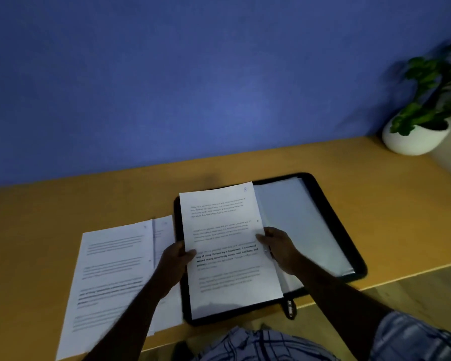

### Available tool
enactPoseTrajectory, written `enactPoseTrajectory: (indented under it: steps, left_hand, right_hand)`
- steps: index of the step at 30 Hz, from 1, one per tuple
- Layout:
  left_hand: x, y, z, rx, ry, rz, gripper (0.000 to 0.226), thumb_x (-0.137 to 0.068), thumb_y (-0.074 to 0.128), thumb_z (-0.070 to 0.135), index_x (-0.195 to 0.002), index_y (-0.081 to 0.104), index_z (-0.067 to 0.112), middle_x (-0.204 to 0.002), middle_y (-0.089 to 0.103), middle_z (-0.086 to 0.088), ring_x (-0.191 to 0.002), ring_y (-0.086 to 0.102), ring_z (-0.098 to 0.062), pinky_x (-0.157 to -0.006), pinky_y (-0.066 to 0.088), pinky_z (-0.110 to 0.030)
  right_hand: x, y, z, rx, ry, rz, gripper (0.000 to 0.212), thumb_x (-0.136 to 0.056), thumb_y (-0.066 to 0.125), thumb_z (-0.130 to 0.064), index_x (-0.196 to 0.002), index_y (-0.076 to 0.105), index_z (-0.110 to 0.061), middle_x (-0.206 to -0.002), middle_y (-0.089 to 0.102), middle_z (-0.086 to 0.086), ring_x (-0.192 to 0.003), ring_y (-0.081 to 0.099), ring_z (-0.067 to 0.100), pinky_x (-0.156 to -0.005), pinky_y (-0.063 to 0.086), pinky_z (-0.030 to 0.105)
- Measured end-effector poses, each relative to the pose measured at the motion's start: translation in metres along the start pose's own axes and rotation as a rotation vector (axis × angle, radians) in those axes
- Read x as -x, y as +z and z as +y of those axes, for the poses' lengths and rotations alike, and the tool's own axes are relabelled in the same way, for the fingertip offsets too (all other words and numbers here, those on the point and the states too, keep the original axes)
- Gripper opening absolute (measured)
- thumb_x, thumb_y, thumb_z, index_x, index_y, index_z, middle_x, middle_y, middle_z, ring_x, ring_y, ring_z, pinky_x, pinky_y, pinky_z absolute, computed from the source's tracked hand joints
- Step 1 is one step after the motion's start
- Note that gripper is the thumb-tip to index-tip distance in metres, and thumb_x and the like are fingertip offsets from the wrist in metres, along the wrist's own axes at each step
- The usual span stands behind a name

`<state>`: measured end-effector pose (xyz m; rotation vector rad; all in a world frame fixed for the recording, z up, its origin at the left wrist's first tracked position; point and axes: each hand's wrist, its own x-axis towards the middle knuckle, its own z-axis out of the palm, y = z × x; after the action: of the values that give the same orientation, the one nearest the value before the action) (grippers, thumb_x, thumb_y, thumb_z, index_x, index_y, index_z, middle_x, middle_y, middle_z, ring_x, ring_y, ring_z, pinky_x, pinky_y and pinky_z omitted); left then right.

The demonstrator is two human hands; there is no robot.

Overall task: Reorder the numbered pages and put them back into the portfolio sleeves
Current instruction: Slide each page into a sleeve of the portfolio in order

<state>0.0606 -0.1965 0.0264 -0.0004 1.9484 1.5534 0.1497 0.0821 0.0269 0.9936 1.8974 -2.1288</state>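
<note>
The wall [167, 87] is a flat deep blue and the table [63, 209] a warm orange-yellow. The portfolio [349, 241] is black, its sleeves [297, 217] a milky pale grey. The page [227, 230] is white with grey and black print, a few lines bold, and a faint blue number. The pages [110, 269] at the left are white with grey lines. The plant [432, 82] is green, its pot [412, 142] white; the shirt [266, 345] is blue-and-white check.
</note>
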Motion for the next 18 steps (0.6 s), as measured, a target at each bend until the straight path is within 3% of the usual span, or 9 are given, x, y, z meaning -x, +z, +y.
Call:
enactPoseTrajectory:
  steps: [2,5,10,15,18]
  left_hand:
    - [-0.006,0.025,0.002,-0.027,0.006,0.032,0.023,-0.096,0.062,0.01,-0.119,0.065,0.015,-0.113,0.072,-0.005,-0.103,0.068,-0.03,-0.088,0.056,-0.054]
    - [-0.015,0.063,0.01,-0.045,0.026,0.071,0.02,-0.096,0.061,0.008,-0.113,0.065,0.018,-0.107,0.072,-0.006,-0.1,0.066,-0.039,-0.082,0.054,-0.054]
    - [-0.021,0.109,0.02,-0.045,0.045,0.071,0.018,-0.096,0.062,0.012,-0.112,0.067,0.019,-0.107,0.074,-0.001,-0.097,0.069,-0.031,-0.086,0.054,-0.06]
    - [-0.03,0.143,0.037,-0.022,0.024,0.056,0.02,-0.097,0.06,0.009,-0.115,0.066,0.013,-0.107,0.073,-0.004,-0.098,0.07,-0.027,-0.086,0.058,-0.051]
    - [-0.045,0.153,0.049,-0.04,0.032,0.01,0.017,-0.1,0.056,0.013,-0.114,0.065,0.013,-0.104,0.074,-0.003,-0.091,0.072,-0.021,-0.074,0.061,-0.039]
  right_hand:
    - [-0.001,-0.026,-0.006,-0.003,-0.016,-0.049,0.018,-0.094,0.061,-0.007,-0.106,0.066,0.006,-0.102,0.074,0.017,-0.087,0.072,0.033,-0.075,0.059,0.04]
    - [-0.005,-0.059,-0.013,0.008,-0.019,-0.079,0.023,-0.089,0.069,-0.008,-0.11,0.067,0.001,-0.105,0.074,0.013,-0.095,0.072,0.033,-0.086,0.058,0.049]
    - [-0.011,-0.105,-0.02,-0.027,-0.004,-0.114,0.026,-0.085,0.071,-0.003,-0.111,0.068,0.001,-0.109,0.073,0.014,-0.098,0.071,0.035,-0.089,0.056,0.052]
    - [-0.025,-0.139,-0.024,-0.027,-0.02,-0.124,0.028,-0.085,0.07,-0.002,-0.113,0.068,0.001,-0.112,0.072,0.015,-0.101,0.07,0.036,-0.092,0.054,0.055]
    - [-0.035,-0.155,-0.028,-0.041,-0.023,-0.095,0.029,-0.085,0.071,-0.002,-0.114,0.068,0.0,-0.112,0.072,0.017,-0.102,0.069,0.038,-0.093,0.053,0.058]
